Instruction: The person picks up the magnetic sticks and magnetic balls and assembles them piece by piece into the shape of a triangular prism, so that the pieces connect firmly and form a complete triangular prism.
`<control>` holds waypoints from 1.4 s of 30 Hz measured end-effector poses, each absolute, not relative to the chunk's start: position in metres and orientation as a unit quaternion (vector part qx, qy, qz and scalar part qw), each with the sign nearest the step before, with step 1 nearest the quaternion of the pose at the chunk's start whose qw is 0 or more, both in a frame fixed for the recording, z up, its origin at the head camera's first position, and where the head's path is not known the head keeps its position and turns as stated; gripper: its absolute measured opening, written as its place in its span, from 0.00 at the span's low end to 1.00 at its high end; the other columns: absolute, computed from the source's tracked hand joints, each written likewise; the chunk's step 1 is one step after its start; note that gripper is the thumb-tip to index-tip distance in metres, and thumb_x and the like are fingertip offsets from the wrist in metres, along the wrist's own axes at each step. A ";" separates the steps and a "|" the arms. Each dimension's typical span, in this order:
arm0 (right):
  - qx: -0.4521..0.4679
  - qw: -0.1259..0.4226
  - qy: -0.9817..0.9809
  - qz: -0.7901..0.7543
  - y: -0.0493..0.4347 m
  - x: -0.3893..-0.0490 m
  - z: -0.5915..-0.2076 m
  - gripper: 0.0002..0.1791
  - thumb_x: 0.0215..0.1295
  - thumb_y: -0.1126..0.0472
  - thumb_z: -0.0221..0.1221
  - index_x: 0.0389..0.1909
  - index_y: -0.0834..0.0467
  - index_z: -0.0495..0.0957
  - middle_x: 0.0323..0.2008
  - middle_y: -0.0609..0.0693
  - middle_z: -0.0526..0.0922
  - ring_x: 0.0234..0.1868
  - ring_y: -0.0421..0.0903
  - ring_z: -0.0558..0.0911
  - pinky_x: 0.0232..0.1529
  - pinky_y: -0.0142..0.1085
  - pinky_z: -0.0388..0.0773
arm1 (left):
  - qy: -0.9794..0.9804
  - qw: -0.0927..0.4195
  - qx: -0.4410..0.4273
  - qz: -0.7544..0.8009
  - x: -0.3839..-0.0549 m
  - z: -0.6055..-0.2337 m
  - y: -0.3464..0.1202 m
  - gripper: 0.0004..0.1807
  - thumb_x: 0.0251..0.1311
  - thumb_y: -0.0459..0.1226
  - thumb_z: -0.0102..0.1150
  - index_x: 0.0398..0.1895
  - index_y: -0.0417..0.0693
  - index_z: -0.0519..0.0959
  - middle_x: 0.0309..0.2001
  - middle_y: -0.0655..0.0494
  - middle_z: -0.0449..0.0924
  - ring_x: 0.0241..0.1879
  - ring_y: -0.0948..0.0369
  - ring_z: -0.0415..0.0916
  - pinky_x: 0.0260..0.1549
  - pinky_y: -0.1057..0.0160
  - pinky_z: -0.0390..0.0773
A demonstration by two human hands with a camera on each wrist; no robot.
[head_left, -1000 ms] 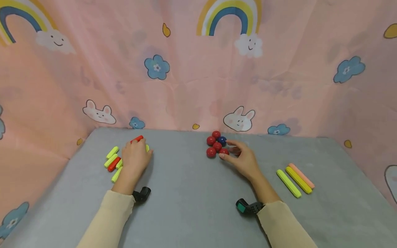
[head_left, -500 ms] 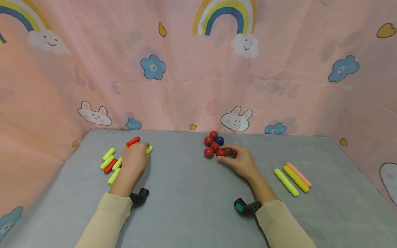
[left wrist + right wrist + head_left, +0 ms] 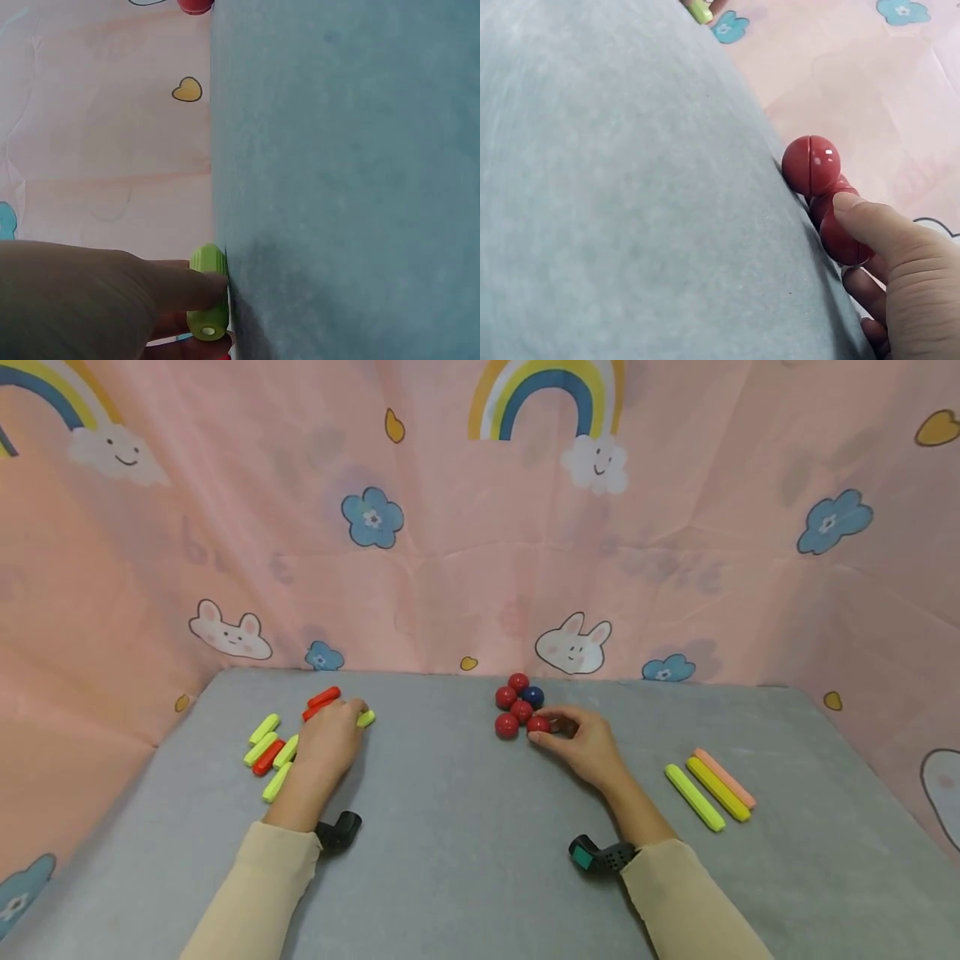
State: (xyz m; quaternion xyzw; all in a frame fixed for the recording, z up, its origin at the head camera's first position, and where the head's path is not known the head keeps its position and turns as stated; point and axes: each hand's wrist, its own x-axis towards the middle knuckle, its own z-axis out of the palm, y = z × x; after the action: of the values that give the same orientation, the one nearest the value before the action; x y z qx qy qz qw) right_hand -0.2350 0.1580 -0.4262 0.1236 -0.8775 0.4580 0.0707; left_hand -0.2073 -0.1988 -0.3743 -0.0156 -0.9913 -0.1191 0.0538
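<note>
In the head view my left hand (image 3: 330, 739) pinches a short yellow-green stick (image 3: 365, 718), which looks like a mini highlighter. The left wrist view shows my thumb pressed on this ribbed stick (image 3: 208, 322), fingers behind it. Two red sticks (image 3: 324, 697) lie just beyond that hand, partly covered by it. At the table's far middle, my right hand (image 3: 588, 747) holds a red ball (image 3: 537, 725) between thumb and fingers. Up close in the right wrist view, the gripped ball (image 3: 841, 238) shows a seam. Touching or close by are several red balls (image 3: 506, 726) and one blue ball (image 3: 533, 697).
Left of my left hand lie several more short yellow-green sticks (image 3: 260, 749) and a red one (image 3: 268, 757). Three longer sticks lie on the right: yellow-green (image 3: 695, 798), yellow (image 3: 718, 788) and peach (image 3: 724, 778). A pink printed cloth (image 3: 450, 593) hangs behind the grey table (image 3: 465, 860).
My right fingers have closed round the nearest right red ball. My left hand has turned slightly, uncovering the red sticks and bringing the yellow-green stick out beside its fingers.
</note>
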 end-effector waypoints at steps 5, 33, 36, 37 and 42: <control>0.114 0.068 -0.860 0.493 0.159 -0.236 -0.424 0.21 0.61 0.54 0.71 0.53 0.57 0.84 0.51 0.56 0.86 0.48 0.51 0.86 0.47 0.28 0.79 | -0.985 0.048 -0.026 -0.164 -0.206 -0.373 -0.192 0.16 0.66 0.31 0.59 0.57 0.41 0.80 0.52 0.38 0.84 0.48 0.44 0.82 0.47 0.43 0.82; 0.170 -0.056 -0.719 0.672 0.146 -0.225 -0.404 0.18 0.65 0.65 0.65 0.55 0.65 0.79 0.51 0.49 0.81 0.41 0.45 0.86 0.44 0.33 0.86 | -0.908 -0.012 -0.168 -0.385 -0.183 -0.376 -0.099 0.14 0.63 0.34 0.67 0.52 0.50 0.84 0.43 0.52 0.87 0.40 0.59 0.83 0.44 0.57 0.84; 0.180 -0.073 -0.729 0.656 0.142 -0.224 -0.406 0.18 0.64 0.65 0.67 0.54 0.65 0.79 0.52 0.53 0.81 0.40 0.45 0.87 0.44 0.34 0.86 | -0.906 -0.014 -0.176 -0.386 -0.183 -0.377 -0.096 0.15 0.63 0.34 0.67 0.52 0.49 0.84 0.43 0.53 0.88 0.40 0.59 0.84 0.44 0.57 0.85; 0.184 -0.078 -0.728 0.656 0.141 -0.224 -0.408 0.18 0.64 0.65 0.67 0.54 0.65 0.79 0.52 0.53 0.81 0.39 0.44 0.87 0.44 0.35 0.87 | -0.905 -0.015 -0.177 -0.386 -0.183 -0.378 -0.095 0.15 0.63 0.34 0.67 0.52 0.49 0.84 0.43 0.53 0.88 0.40 0.59 0.84 0.45 0.57 0.85; 0.191 -0.086 -0.712 0.670 0.139 -0.222 -0.411 0.18 0.64 0.68 0.66 0.53 0.68 0.78 0.48 0.48 0.83 0.37 0.43 0.88 0.43 0.35 0.87 | -0.904 -0.014 -0.190 -0.383 -0.182 -0.379 -0.093 0.14 0.63 0.34 0.67 0.52 0.49 0.84 0.44 0.54 0.88 0.41 0.59 0.84 0.46 0.57 0.85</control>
State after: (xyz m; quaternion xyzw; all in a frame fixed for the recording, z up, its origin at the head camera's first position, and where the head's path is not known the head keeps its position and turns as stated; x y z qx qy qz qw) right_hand -0.2224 0.1390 -0.4106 0.1909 -0.7124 0.6698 -0.0862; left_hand -0.1819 -0.0932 -0.3793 -0.1900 -0.9041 -0.3826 -0.0137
